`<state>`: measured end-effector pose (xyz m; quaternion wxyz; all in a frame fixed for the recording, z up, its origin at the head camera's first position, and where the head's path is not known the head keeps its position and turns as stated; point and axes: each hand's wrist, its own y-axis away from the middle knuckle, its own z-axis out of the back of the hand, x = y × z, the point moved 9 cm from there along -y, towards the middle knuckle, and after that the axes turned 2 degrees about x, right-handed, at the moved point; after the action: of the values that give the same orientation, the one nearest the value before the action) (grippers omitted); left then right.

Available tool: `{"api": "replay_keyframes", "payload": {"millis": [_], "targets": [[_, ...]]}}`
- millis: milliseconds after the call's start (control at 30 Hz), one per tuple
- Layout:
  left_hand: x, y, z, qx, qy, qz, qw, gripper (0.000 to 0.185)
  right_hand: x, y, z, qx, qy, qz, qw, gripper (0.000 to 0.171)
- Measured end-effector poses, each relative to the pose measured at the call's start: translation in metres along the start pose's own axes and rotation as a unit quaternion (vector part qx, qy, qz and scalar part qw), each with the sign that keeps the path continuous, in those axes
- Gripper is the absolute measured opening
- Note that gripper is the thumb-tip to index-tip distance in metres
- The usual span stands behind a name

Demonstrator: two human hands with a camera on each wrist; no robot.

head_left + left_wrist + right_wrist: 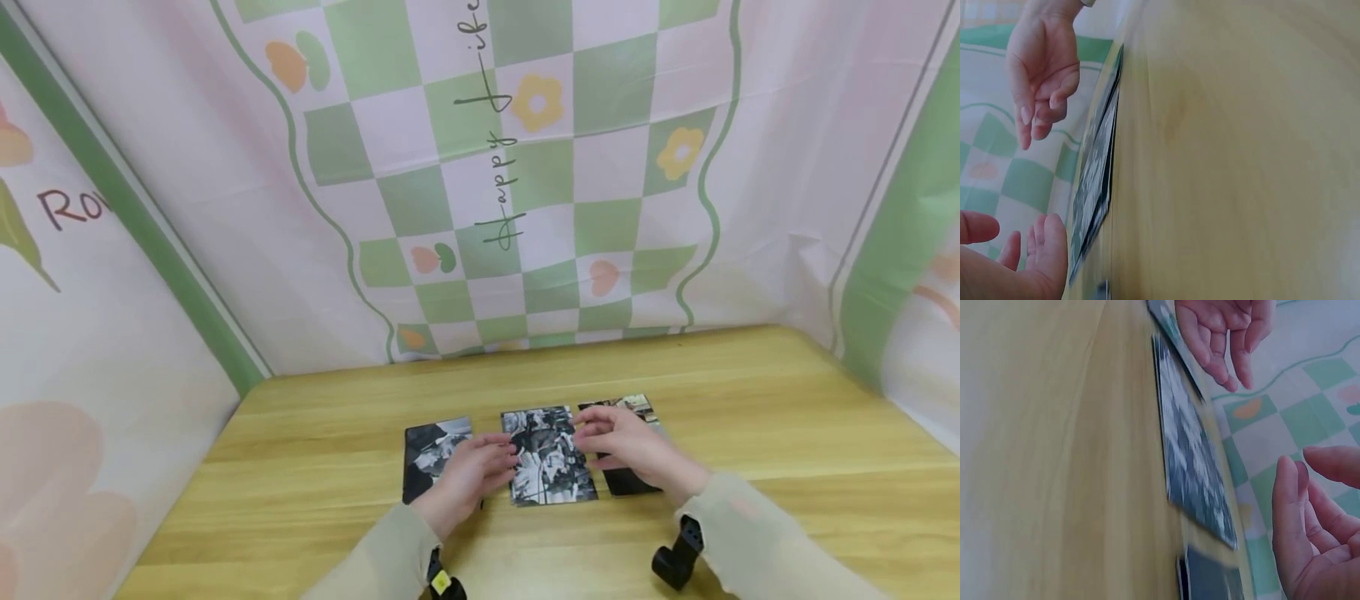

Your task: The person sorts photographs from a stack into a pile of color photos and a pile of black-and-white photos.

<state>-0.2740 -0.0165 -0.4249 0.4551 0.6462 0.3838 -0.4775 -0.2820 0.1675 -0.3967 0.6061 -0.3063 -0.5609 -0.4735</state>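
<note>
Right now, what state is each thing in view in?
Left hand: empty, relaxed, raised
Right hand: empty, relaxed, raised
Left picture: flat, face up, partly hidden
Middle picture: flat, face up
Right picture: flat, face up, partly hidden
Backdrop: hanging, creased

"Happy Life" in dark script on checkered backdrop cloth [547, 200], running sideways, bottom to top (final "e" near top edge of head view). "Ro" on left side cloth [97, 325], next letter cut at green stripe [213, 333].
</note>
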Motion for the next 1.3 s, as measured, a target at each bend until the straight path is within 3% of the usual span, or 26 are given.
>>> {"api": "replay_keyframes", "payload": {"millis": [667,967,1300], "targets": [[-0.010,0.023,0.075,-0.038,-0.025,-0.003,0.9990,0.043,0.018,-0.023,-0.049,0.033,-0.036,-0.004,0.999,0.046],[-0.014,0.035,0.109,-0.086,0.004,-0.019,0.9961,0.040,0.019,-0.031,-0.066,0.061,-0.063,0.001,0.996,0.043],[-0.012,0.046,0.138,-0.118,-0.011,-0.020,0.9927,0.041,0.016,-0.038,-0.082,0.068,-0.083,0.002,0.994,0.043]]}}
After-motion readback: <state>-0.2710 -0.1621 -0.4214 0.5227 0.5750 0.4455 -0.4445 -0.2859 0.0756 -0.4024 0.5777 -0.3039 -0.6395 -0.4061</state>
